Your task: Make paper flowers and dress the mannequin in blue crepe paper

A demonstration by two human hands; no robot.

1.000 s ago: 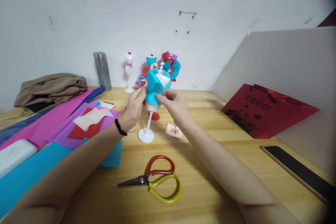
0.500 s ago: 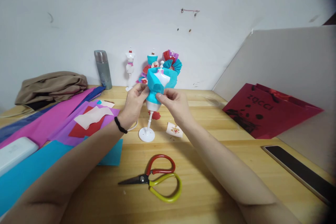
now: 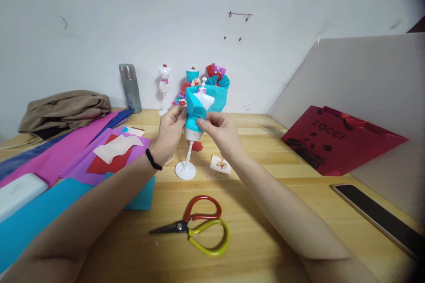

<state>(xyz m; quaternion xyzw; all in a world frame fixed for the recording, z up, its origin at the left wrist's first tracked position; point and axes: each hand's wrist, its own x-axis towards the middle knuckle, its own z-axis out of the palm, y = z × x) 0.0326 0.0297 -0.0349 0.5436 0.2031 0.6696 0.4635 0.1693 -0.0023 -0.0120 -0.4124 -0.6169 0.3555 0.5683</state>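
A small white doll mannequin [image 3: 194,135] stands on a round white base, tilted slightly. Blue crepe paper [image 3: 195,117] wraps its waist and covers one side of the chest, with a wide flap spreading behind the right shoulder. At the left of the waist, my left hand [image 3: 171,128] pinches the paper. My right hand [image 3: 221,130] is closed at the other side, thumb pressed on the front of the paper. The fingertips behind the mannequin are hidden. Scissors [image 3: 181,226] with one red and one yellow handle lie on the table nearer me.
Coloured paper sheets [image 3: 75,150] and a brown cloth [image 3: 66,108] lie at left, near a thermos [image 3: 130,88]. Several other mannequins, including a white one [image 3: 164,86], stand along the wall. A red paper bag [image 3: 335,141] and a phone [image 3: 375,216] are at right.
The blue flap behind the mannequin's shoulder has spread wider to the right. Both hands stay at the waist, nearly unmoved.
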